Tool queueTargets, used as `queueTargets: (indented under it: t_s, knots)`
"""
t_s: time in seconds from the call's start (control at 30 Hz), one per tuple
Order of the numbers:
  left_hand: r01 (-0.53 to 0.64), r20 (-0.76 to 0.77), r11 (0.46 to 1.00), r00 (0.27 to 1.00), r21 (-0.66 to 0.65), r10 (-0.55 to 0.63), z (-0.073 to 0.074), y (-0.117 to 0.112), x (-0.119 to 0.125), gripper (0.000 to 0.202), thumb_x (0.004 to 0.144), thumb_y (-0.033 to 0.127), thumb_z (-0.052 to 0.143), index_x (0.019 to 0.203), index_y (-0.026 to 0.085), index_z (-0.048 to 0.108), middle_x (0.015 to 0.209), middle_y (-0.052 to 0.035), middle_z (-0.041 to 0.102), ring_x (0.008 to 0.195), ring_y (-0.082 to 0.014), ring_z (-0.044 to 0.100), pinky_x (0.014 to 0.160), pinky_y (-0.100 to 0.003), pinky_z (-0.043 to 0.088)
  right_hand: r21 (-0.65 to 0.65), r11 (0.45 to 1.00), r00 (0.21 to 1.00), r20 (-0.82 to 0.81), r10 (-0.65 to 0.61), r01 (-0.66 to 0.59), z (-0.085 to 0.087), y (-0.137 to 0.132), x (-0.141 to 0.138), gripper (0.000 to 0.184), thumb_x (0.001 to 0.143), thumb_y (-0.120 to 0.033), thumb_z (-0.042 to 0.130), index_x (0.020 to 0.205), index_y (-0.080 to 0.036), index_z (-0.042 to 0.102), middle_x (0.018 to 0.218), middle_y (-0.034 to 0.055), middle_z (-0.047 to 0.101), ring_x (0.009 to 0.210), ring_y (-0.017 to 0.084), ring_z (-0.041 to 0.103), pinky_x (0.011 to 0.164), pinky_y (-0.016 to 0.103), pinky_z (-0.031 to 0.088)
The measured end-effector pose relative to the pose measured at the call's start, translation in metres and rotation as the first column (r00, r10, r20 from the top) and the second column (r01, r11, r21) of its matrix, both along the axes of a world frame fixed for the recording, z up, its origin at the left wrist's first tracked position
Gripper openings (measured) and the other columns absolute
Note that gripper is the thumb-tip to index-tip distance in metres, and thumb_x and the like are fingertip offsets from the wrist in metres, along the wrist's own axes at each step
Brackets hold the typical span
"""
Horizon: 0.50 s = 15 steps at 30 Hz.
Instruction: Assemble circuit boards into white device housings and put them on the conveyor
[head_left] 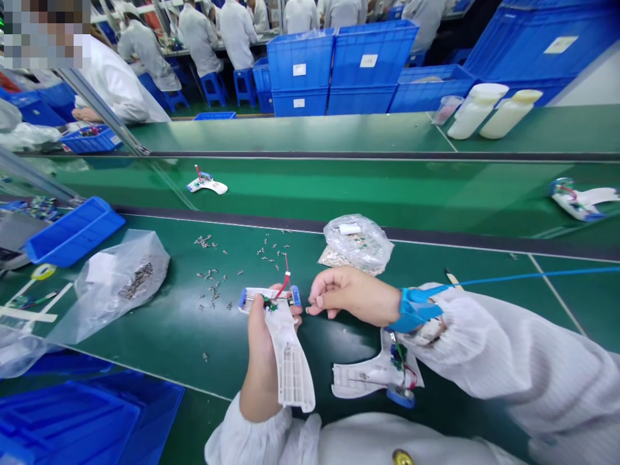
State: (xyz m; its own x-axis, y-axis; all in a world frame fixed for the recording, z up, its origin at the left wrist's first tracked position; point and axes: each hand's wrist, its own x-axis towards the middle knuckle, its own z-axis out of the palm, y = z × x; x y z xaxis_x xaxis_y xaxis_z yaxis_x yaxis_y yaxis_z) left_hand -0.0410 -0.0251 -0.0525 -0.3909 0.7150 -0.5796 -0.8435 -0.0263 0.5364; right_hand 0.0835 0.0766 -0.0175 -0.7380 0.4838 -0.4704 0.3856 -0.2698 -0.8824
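My left hand (pixel 263 365) is closed around a white curved plastic housing (pixel 291 361). A small green circuit board, a red wire lead and blue end pieces show at its wide end. Just right of that end, my right hand (pixel 352 296) is closed in a pinch; something tiny may sit between the fingertips, too small to name. A blue wrist strap (pixel 419 309) with a cord circles my right wrist. Beneath my right forearm lies a second white housing (pixel 361 376), partly hidden by the sleeve. Loose small metal parts (pixel 213 290) are scattered beyond my left hand.
A clear bag of small parts (pixel 358 242) lies behind my right hand. At left are another plastic bag (pixel 119 284) and a blue bin (pixel 75 232). Two more housings rest on the green strip behind, one a white housing (pixel 207 184) at left. White bottles (pixel 477 111) stand far right.
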Motion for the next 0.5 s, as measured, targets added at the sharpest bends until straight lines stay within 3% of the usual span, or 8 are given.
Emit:
queueTargets:
  t_s: [0.07, 0.2, 0.33, 0.5]
  knots:
    - [0.019, -0.014, 1.000, 1.000, 0.015, -0.019, 0.010, 0.007, 0.007, 0.028, 0.081, 0.040, 0.050, 0.086, 0.016, 0.063, 0.063, -0.0035, 0.067, 0.045, -0.0153, 0.062, 0.042, -0.023, 0.045, -0.140, 0.988, 0.993, -0.086, -0.075, 0.062, 0.009, -0.006, 0.008, 0.016, 0.062, -0.024, 0.065, 0.066, -0.014, 0.053, 0.077, 0.0027, 0.066, 0.074, 0.012, 0.066, 0.047, 0.014, 0.043]
    - [0.068, -0.030, 0.998, 0.997, 0.011, -0.068, 0.034, 0.019, 0.019, 0.034, 0.083, 0.044, 0.046, 0.087, 0.015, 0.063, 0.058, -0.0046, 0.066, 0.043, -0.0147, 0.059, 0.043, -0.023, 0.044, -0.418, 0.898, 0.942, -0.229, -0.247, 0.134, 0.026, -0.015, 0.022, 0.025, 0.051, -0.022, 0.078, 0.058, -0.012, 0.056, 0.068, 0.0002, 0.063, 0.064, 0.009, 0.065, 0.045, 0.012, 0.041]
    - [0.116, -0.055, 0.993, 0.992, -0.001, -0.116, 0.050, 0.025, 0.028, 0.038, 0.081, 0.049, 0.048, 0.090, 0.015, 0.062, 0.053, -0.0046, 0.065, 0.041, -0.0147, 0.057, 0.045, -0.024, 0.044, -0.416, 0.901, 0.916, -0.300, -0.267, 0.127, 0.034, -0.020, 0.031, 0.024, 0.052, -0.024, 0.080, 0.054, -0.013, 0.059, 0.058, -0.0016, 0.060, 0.052, 0.007, 0.059, 0.043, 0.014, 0.040]
    - [0.118, -0.052, 0.993, 0.992, 0.030, -0.116, 0.054, 0.027, 0.041, 0.034, 0.084, 0.049, 0.043, 0.088, 0.019, 0.059, 0.047, -0.0010, 0.061, 0.044, -0.0177, 0.060, 0.051, -0.028, 0.048, -0.363, 0.921, 0.893, -0.354, -0.278, 0.142, 0.029, -0.021, 0.035, 0.019, 0.055, -0.021, 0.079, 0.052, -0.012, 0.063, 0.050, -0.0036, 0.056, 0.042, 0.001, 0.045, 0.042, 0.015, 0.034]
